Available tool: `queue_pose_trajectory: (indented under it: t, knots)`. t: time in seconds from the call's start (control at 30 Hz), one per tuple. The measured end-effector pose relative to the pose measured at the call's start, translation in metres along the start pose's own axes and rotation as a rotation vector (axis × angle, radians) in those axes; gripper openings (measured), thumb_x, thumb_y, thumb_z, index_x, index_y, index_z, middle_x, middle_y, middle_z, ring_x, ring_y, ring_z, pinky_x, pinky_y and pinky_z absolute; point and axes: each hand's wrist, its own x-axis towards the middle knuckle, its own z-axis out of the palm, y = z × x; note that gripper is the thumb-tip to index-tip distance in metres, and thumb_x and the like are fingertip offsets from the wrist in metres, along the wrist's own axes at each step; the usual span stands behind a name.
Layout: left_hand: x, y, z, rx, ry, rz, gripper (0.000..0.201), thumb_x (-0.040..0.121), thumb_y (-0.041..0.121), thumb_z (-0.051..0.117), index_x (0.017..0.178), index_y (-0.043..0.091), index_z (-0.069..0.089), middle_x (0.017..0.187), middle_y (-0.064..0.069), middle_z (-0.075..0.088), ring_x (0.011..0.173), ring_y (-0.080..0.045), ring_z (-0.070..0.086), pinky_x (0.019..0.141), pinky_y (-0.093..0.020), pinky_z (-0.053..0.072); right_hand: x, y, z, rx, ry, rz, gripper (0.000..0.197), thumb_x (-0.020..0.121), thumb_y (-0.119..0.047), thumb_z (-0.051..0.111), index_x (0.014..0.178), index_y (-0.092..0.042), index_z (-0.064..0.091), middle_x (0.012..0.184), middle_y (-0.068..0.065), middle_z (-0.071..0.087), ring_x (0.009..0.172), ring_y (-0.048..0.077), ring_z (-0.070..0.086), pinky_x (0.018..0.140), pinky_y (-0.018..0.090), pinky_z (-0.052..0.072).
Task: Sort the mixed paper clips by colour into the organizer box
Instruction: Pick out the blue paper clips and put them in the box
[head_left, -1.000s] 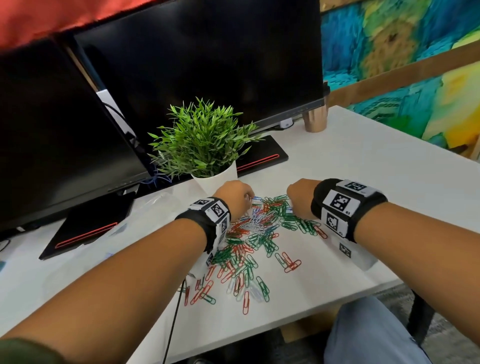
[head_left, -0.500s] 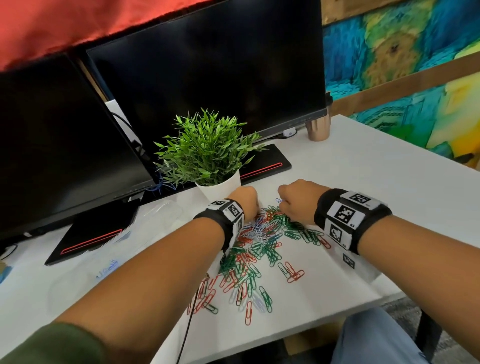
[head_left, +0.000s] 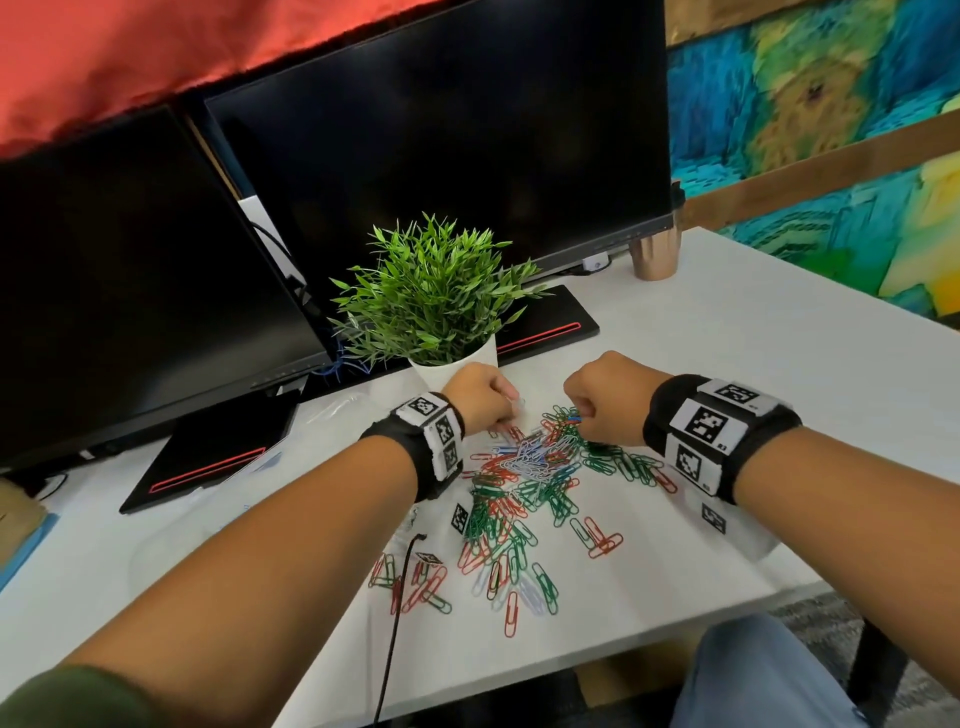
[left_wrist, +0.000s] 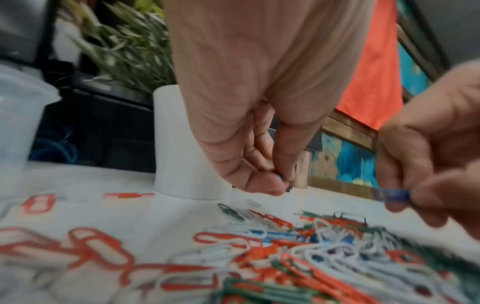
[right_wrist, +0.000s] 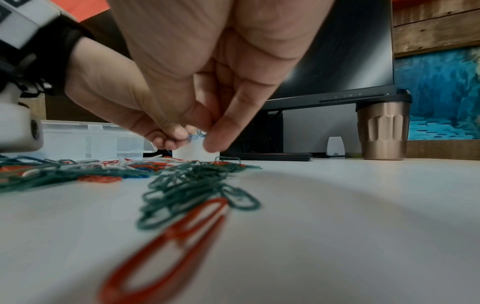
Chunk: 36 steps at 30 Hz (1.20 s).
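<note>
A mixed pile of red, green, white and blue paper clips (head_left: 530, 467) lies on the white desk (head_left: 727, 364), with loose ones spread toward the front edge. My left hand (head_left: 483, 397) hovers over the pile's far left end, its thumb and fingers pinching a small blue clip (left_wrist: 281, 177). My right hand (head_left: 600, 402) is over the far right end and pinches another blue clip (right_wrist: 197, 134) just above the green clips (right_wrist: 187, 185). The clear organizer box (right_wrist: 91, 139) stands left of the pile, behind my left wrist; what it holds is hard to make out.
A potted plant in a white pot (head_left: 457, 364) stands directly behind my hands. Two dark monitors (head_left: 441, 130) and their black bases (head_left: 208, 462) fill the back. A copper cup (head_left: 655, 254) is at the back right. A black cable (head_left: 395, 623) hangs over the desk's front edge.
Both hands shifted slightly along the far end of the pile. My right hand closed on a blue clip and raised it off the pile.
</note>
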Motion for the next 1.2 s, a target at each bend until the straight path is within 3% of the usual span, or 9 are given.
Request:
queue_pose_trajectory:
  t: [0.1,0.27,0.37,0.5,0.63,0.73,0.87,1.07,1.2]
  knots:
    - [-0.011,-0.002,-0.004,-0.370,0.013,-0.193,0.022,0.092,-0.010,0.040,0.090,0.004,0.057,0.069,-0.011,0.052,0.055,-0.016,0.051,0.050,-0.023,0.043,-0.001,0.000,-0.001,0.050,0.016,-0.015,0.022,0.081,-0.005,0.058,0.067,-0.018,0.048,0.068,-0.006,0.047,0.072,0.018,0.048,0.056,0.022,0.036]
    - [-0.026,0.008,-0.007,-0.497,-0.070,-0.350,0.015,0.092,0.006,0.040,0.080,0.009,0.049,0.060,0.000,0.035,0.044,-0.010,0.023,0.036,-0.015,0.018,-0.001,0.000,0.000,0.063,-0.005,-0.030,0.036,0.092,-0.007,0.047,0.124,-0.017,0.060,0.110,0.005,0.061,0.102,0.022,0.054,0.090,0.030,0.043]
    - [-0.027,0.010,0.004,0.139,-0.009,-0.010,0.016,0.086,0.014,0.062,0.074,0.002,0.065,0.058,-0.002,0.050,0.046,-0.014,0.039,0.044,-0.018,0.032,0.001,0.000,0.003,0.056,0.007,-0.030,0.022,0.094,-0.007,0.040,0.093,-0.010,0.062,0.101,0.009,0.059,0.097,0.027,0.053,0.082,0.033,0.043]
    - [-0.030,0.002,0.013,0.629,-0.035,0.274,0.012,0.083,0.024,0.067,0.088,0.016,0.075,0.093,-0.001,0.069,0.077,-0.015,0.056,0.070,-0.023,0.044,0.001,-0.001,0.007,0.056,-0.047,0.023,0.028,0.095,-0.008,0.037,0.069,-0.018,0.036,0.082,0.005,0.048,0.080,0.024,0.045,0.068,0.028,0.034]
    - [-0.029,-0.004,0.006,0.640,-0.057,0.274,0.026,0.078,0.031,0.076,0.101,0.021,0.075,0.099,0.003,0.066,0.083,-0.012,0.054,0.072,-0.022,0.042,0.001,-0.002,0.008,0.048,-0.064,-0.005,0.022,0.097,-0.021,0.041,0.076,-0.016,0.043,0.076,-0.002,0.044,0.080,0.022,0.045,0.069,0.026,0.033]
    - [-0.030,-0.003,0.003,0.621,-0.066,0.287,0.025,0.078,0.031,0.076,0.101,0.021,0.074,0.081,0.011,0.055,0.074,-0.009,0.048,0.065,-0.019,0.037,-0.001,-0.002,0.010,0.035,-0.038,-0.072,0.010,0.090,-0.031,0.052,0.091,-0.021,0.053,0.071,-0.009,0.045,0.076,0.020,0.049,0.062,0.027,0.035]
    - [-0.034,-0.002,0.005,0.523,-0.044,0.296,0.019,0.077,0.032,0.077,0.093,0.021,0.075,0.065,0.017,0.047,0.060,-0.002,0.044,0.052,-0.014,0.029,-0.001,-0.002,0.010,-0.055,-0.144,-0.146,0.027,0.089,-0.039,0.060,0.115,-0.033,0.059,0.078,-0.014,0.045,0.083,0.013,0.046,0.071,0.025,0.035]
    - [-0.034,-0.011,-0.003,0.604,-0.101,0.204,0.006,0.079,0.018,0.072,0.081,0.012,0.075,0.080,0.002,0.068,0.067,-0.010,0.054,0.065,-0.023,0.044,-0.001,-0.001,0.009,-0.104,-0.123,-0.139,0.009,0.092,-0.023,0.054,0.087,-0.020,0.061,0.078,-0.010,0.052,0.073,0.010,0.048,0.062,0.022,0.037]
    - [-0.036,-0.015,-0.011,0.618,-0.067,0.164,0.014,0.083,0.020,0.067,0.082,0.009,0.076,0.079,0.002,0.068,0.069,-0.010,0.057,0.063,-0.020,0.042,-0.003,-0.003,0.007,-0.119,-0.098,-0.098,0.018,0.088,-0.021,0.050,0.088,-0.013,0.066,0.079,-0.003,0.061,0.068,0.015,0.050,0.055,0.022,0.037]
